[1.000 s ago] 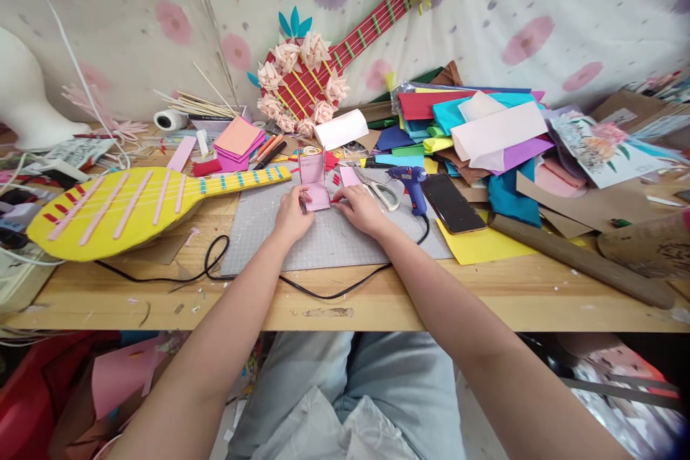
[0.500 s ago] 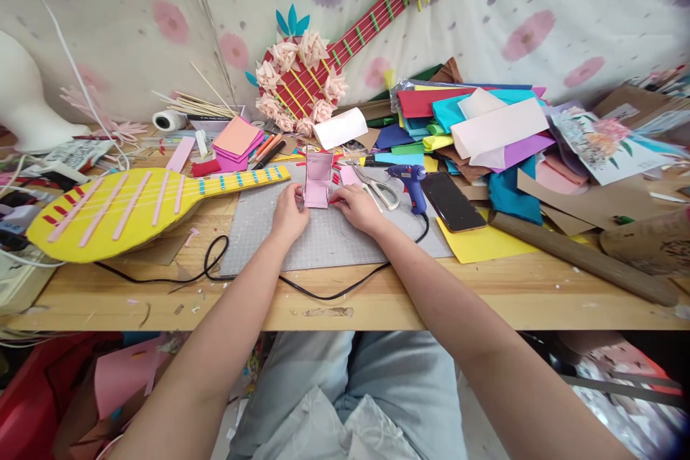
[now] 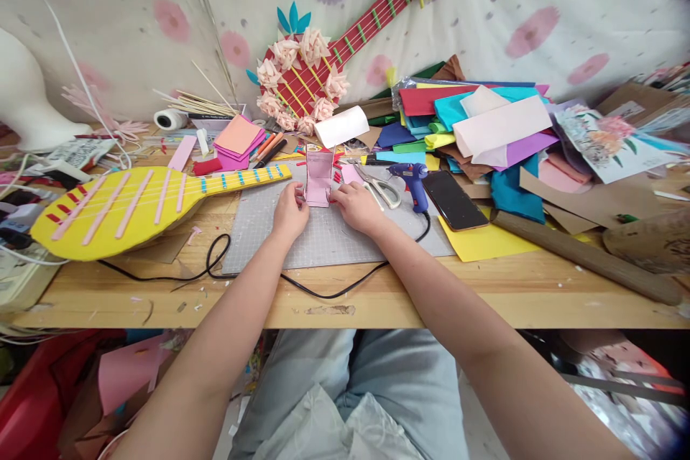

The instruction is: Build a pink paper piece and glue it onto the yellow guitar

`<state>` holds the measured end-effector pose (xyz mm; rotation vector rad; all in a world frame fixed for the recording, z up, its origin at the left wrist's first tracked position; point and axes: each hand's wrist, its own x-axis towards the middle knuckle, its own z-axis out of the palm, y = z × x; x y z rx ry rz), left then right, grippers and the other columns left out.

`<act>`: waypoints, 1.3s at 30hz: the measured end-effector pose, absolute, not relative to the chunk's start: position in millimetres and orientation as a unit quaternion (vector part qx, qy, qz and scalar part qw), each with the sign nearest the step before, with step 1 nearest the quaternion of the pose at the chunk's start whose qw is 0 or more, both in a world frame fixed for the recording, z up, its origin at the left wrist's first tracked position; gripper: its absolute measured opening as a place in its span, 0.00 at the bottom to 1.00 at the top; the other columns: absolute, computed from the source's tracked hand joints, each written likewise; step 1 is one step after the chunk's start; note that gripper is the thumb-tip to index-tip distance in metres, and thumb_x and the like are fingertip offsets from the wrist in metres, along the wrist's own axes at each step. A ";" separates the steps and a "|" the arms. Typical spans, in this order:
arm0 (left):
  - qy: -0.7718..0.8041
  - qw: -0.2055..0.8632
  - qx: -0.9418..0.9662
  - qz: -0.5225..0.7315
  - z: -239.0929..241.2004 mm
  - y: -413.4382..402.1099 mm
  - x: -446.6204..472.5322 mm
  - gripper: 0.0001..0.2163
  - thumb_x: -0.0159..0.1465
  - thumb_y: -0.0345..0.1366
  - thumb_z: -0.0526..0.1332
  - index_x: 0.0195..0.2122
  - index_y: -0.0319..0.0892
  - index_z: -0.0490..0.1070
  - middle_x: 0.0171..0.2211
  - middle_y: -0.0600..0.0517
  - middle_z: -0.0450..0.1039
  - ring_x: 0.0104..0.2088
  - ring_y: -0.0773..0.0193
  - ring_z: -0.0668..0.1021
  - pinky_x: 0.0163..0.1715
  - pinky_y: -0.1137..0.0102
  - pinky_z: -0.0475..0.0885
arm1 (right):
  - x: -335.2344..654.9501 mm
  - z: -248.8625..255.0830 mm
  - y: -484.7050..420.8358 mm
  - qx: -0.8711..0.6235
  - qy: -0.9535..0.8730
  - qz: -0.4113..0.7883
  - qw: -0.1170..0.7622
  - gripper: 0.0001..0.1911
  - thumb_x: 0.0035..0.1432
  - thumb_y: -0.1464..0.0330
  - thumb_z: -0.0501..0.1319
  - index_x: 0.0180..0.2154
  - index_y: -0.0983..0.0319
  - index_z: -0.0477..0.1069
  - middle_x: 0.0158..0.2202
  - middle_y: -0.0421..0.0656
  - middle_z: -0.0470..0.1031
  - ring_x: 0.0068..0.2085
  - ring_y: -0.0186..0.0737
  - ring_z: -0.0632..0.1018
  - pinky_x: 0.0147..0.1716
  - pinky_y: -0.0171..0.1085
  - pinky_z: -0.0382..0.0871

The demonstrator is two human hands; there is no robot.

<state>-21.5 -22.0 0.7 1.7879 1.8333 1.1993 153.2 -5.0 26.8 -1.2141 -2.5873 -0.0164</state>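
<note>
A small pink chair-shaped piece (image 3: 318, 183), with an upright back and raised sides, stands on the grey cutting mat (image 3: 323, 248). My left hand (image 3: 291, 210) grips its left side with bent fingers. On the opposite side, the curled fingers of my right hand (image 3: 356, 207) hold its right edge low down. Some fingertips are hidden behind the sides of the piece. Just beyond my right hand lie scissors (image 3: 385, 192) with pale handles and a pink strip. A blue glue gun (image 3: 414, 183) rests further right.
A yellow cardboard lute (image 3: 123, 212) lies left, and a red flowered one (image 3: 307, 83) leans on the back curtain. Piled coloured sheets (image 3: 501, 122), a phone (image 3: 453, 200) and a brown tube (image 3: 582, 257) are right. A black cable (image 3: 323, 296) loops across the table front.
</note>
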 end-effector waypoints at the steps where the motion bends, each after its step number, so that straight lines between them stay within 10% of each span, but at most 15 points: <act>1: 0.643 0.158 0.621 0.419 1.6 -22.1 -21.3 0.19 0.51 0.24 0.55 0.45 0.41 0.62 0.37 0.50 0.68 0.30 0.68 0.72 0.36 0.70 0.69 | 153.6 27.1 -5.3 -0.421 -0.896 -0.009 0.139 0.16 0.60 0.72 0.47 0.45 0.62 0.70 0.40 0.49 0.72 0.42 0.44 0.66 0.43 0.40 0.57; 10: 0.648 0.165 0.616 0.416 6.6 -23.8 -18.7 0.18 0.52 0.25 0.55 0.44 0.41 0.62 0.35 0.51 0.70 0.30 0.68 0.72 0.35 0.70 0.68 | 159.4 37.3 -21.8 -0.427 -0.879 -0.051 0.208 0.15 0.59 0.69 0.48 0.43 0.64 0.69 0.43 0.50 0.71 0.44 0.44 0.67 0.44 0.39 0.57; 19: 0.650 0.158 0.620 0.410 2.3 -22.7 -20.0 0.19 0.52 0.26 0.56 0.45 0.41 0.62 0.36 0.50 0.70 0.30 0.67 0.72 0.36 0.69 0.69 | 132.6 38.8 -40.6 -0.483 -0.875 -0.029 0.012 0.21 0.60 0.68 0.43 0.53 0.63 0.60 0.39 0.51 0.75 0.40 0.47 0.75 0.33 0.38 0.62; 39: 0.631 0.165 0.649 0.392 5.8 -28.0 -22.0 0.25 0.45 0.25 0.59 0.47 0.40 0.60 0.39 0.48 0.68 0.33 0.65 0.70 0.40 0.67 0.69 | 130.0 32.0 -39.1 -0.482 -0.875 -0.037 0.006 0.19 0.61 0.69 0.42 0.49 0.64 0.63 0.39 0.52 0.75 0.40 0.47 0.75 0.33 0.38 0.62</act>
